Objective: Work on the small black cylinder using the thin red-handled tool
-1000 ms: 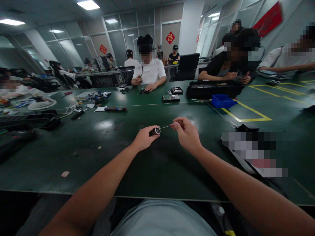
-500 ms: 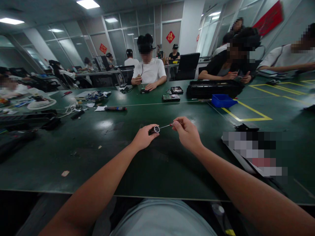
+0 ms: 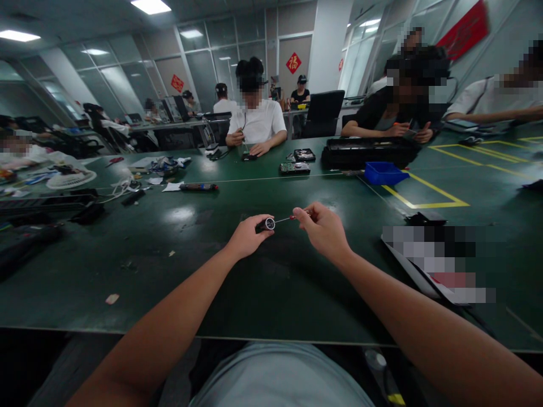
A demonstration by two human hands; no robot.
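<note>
My left hand (image 3: 249,237) is closed round a small dark cylindrical part (image 3: 265,224), whose pale ring-shaped end faces right and toward me. In my right hand (image 3: 326,227) is a screwdriver (image 3: 285,219) with a thin metal shaft and a red handle end. The shaft points left, and its tip meets the open end of the cylinder; how deep it sits I cannot make out. Most of the handle is hidden by my right fingers. Both hands are just above the green table (image 3: 271,294).
Beyond my hands lie a dark tool (image 3: 199,187), hard drives (image 3: 294,168) and a blue tray (image 3: 386,173). A long black casing (image 3: 369,151) is before a co-worker at right. Papers (image 3: 436,265) lie near my right forearm, and cables and parts at left. A co-worker (image 3: 257,121) sits opposite.
My right thumb and fingers have shifted slightly on the screwdriver handle. My left hand and the cylinder have stayed nearly still.
</note>
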